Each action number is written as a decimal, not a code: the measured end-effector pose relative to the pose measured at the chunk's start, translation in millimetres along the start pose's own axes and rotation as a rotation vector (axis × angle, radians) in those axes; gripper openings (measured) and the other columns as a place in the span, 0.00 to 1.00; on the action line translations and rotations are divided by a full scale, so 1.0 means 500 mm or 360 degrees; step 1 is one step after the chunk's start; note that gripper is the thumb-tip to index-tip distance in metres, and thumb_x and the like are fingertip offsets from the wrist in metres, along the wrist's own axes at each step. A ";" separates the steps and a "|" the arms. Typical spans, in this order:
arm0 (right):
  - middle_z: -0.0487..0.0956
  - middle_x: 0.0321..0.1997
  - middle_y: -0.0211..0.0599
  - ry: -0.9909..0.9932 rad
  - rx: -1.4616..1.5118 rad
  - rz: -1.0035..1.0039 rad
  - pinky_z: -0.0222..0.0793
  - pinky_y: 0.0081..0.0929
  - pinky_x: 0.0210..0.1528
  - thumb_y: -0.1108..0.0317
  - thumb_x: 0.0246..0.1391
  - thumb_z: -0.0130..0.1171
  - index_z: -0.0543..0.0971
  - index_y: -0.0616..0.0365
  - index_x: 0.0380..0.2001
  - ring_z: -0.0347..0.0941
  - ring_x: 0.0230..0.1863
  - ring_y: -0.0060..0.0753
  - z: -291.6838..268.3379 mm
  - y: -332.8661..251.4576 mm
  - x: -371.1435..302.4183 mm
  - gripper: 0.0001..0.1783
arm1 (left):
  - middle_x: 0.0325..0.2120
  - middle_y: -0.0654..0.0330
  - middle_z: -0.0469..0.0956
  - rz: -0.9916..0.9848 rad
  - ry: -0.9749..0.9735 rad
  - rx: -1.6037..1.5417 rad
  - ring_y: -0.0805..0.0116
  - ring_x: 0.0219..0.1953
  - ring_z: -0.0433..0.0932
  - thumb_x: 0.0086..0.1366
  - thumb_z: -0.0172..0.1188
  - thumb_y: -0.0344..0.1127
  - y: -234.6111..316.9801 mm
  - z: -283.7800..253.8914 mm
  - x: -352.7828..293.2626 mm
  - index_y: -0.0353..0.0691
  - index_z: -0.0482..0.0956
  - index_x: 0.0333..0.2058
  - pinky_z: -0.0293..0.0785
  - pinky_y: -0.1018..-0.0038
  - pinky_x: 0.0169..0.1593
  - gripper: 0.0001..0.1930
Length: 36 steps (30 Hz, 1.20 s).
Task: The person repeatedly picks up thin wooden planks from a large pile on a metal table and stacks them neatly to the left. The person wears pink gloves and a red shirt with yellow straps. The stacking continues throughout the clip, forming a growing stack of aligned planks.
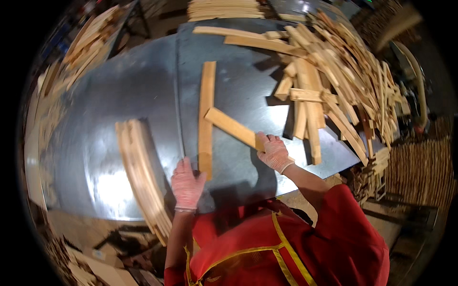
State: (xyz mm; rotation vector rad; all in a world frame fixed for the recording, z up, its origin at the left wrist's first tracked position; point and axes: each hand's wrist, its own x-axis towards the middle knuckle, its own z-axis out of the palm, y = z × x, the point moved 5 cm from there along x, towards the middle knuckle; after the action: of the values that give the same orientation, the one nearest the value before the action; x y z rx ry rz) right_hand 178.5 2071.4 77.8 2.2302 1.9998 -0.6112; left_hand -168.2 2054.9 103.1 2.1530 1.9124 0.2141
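Note:
My right hand (pixel 275 153), in a pale mesh glove, is closed on the near end of a wooden slat (pixel 233 127). This slat slants away to the left, and its far end overlaps a second wooden slat (pixel 206 109) lying lengthwise on the metal tabletop (pixel 143 71). My left hand (pixel 187 187), gloved the same way, rests by the near end of that second slat with its fingers stretched forward and its thumb next to the wood. A row of slats (pixel 140 167) set side by side lies left of my left hand, its near end jutting over the table edge.
A loose heap of wooden slats (pixel 329 76) covers the table's right side. Stacked slats (pixel 224 8) stand beyond the far edge, and more wood (pixel 90 40) lies at the far left. A tall stack (pixel 420 171) stands off to the right. A seam crosses the tabletop.

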 end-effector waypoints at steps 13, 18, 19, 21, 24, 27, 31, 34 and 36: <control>0.79 0.63 0.57 0.0628 0.0126 -0.0188 0.68 0.45 0.69 0.69 0.50 0.64 0.74 0.59 0.65 0.72 0.67 0.59 -0.334 0.381 0.200 0.35 | 0.49 0.45 0.80 -0.0572 -0.0136 -0.0317 0.42 0.49 0.81 0.62 0.59 0.37 0.011 0.065 0.115 0.41 0.73 0.62 0.78 0.52 0.56 0.28; 0.75 0.70 0.49 0.0103 0.0113 -0.0227 0.68 0.40 0.71 0.74 0.53 0.65 0.62 0.56 0.75 0.72 0.70 0.52 -0.347 0.351 0.253 0.45 | 0.61 0.57 0.74 -0.0527 0.0097 0.0169 0.52 0.65 0.71 0.58 0.63 0.38 -0.083 -0.032 -0.087 0.47 0.75 0.61 0.66 0.53 0.68 0.30; 0.74 0.71 0.49 0.0091 0.0259 -0.0297 0.68 0.37 0.72 0.80 0.50 0.66 0.60 0.57 0.76 0.72 0.70 0.49 -0.348 0.337 0.267 0.49 | 0.62 0.57 0.73 -0.0528 0.0211 0.0319 0.51 0.66 0.69 0.58 0.62 0.38 -0.104 -0.046 -0.127 0.47 0.75 0.62 0.63 0.50 0.69 0.30; 0.74 0.71 0.49 0.0142 0.0142 -0.0553 0.68 0.36 0.72 0.74 0.50 0.67 0.59 0.57 0.77 0.72 0.70 0.46 -0.441 0.117 0.186 0.50 | 0.64 0.56 0.69 -0.0595 0.0341 0.0654 0.46 0.68 0.66 0.59 0.61 0.37 -0.162 -0.045 -0.219 0.48 0.74 0.64 0.59 0.46 0.70 0.31; 0.73 0.70 0.50 0.0277 0.0353 -0.0810 0.67 0.34 0.71 0.66 0.49 0.68 0.57 0.57 0.78 0.73 0.68 0.47 -0.510 -0.109 0.133 0.53 | 0.71 0.52 0.64 -0.0754 0.0162 0.0592 0.46 0.72 0.61 0.60 0.65 0.40 -0.239 -0.025 -0.270 0.48 0.66 0.70 0.54 0.47 0.74 0.38; 0.80 0.56 0.47 0.0124 0.0953 -0.0995 0.76 0.31 0.58 0.64 0.56 0.67 0.57 0.56 0.78 0.80 0.53 0.44 -0.496 -0.278 0.149 0.50 | 0.71 0.48 0.63 -0.0840 0.0300 0.0411 0.41 0.72 0.61 0.67 0.61 0.51 -0.266 -0.053 -0.281 0.45 0.63 0.72 0.54 0.43 0.73 0.38; 0.77 0.40 0.37 -0.0610 0.2125 -0.0404 0.83 0.36 0.33 0.64 0.67 0.61 0.69 0.54 0.60 0.79 0.33 0.33 -0.277 -0.458 0.220 0.22 | 0.67 0.45 0.69 -0.1266 0.0406 0.0028 0.40 0.70 0.65 0.70 0.56 0.61 -0.386 -0.103 -0.287 0.42 0.66 0.71 0.60 0.49 0.72 0.39; 0.76 0.30 0.32 -0.0496 0.2126 -0.0366 0.77 0.33 0.40 0.56 0.65 0.66 0.78 0.54 0.41 0.75 0.31 0.32 0.000 -0.496 0.329 0.14 | 0.64 0.45 0.74 -0.1440 0.0224 -0.0445 0.45 0.68 0.71 0.71 0.55 0.59 -0.463 -0.111 -0.258 0.40 0.72 0.67 0.65 0.58 0.71 0.36; 0.85 0.39 0.51 -0.0390 0.1109 -0.0550 0.75 0.38 0.50 0.45 0.63 0.62 0.82 0.64 0.43 0.80 0.41 0.46 0.103 -0.609 0.246 0.28 | 0.64 0.47 0.76 -0.1503 0.0121 -0.0820 0.47 0.67 0.72 0.71 0.55 0.57 -0.517 -0.075 -0.279 0.38 0.75 0.65 0.65 0.59 0.71 0.34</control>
State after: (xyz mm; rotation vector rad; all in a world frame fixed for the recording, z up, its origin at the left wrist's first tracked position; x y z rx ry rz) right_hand -120.5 2213.1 48.7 1.9344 2.2862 -1.7546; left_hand -442.4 1947.2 73.5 0.8113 2.3443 0.5151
